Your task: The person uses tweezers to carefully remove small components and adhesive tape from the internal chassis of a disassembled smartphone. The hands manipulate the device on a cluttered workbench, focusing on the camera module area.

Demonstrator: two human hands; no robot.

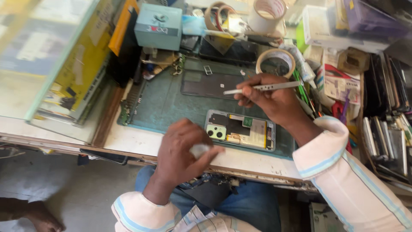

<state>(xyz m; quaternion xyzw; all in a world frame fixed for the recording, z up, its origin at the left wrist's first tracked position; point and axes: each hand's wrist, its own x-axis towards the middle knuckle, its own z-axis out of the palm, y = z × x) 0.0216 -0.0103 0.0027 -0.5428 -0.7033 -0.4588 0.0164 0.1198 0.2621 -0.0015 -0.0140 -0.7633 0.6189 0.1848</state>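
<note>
An opened phone [240, 129] lies face down on a green work mat [163, 107], its circuit board and battery bare. My left hand [182, 150] hovers at the phone's near left corner, fingers closed on a small pale wad [201, 149]. Above the phone, my right hand [268, 99] pinches silver tweezers [262, 88] whose tips point left. A dark phone back panel [206, 83] rests flat on the mat beyond the tweezers.
Tape rolls [276, 60] and a teal box [158, 26] crowd the back of the bench. Stacked phones and parts [386, 133] fill the right side. A glass display counter [47, 64] stands to the left. Another person's foot [40, 217] is on the floor.
</note>
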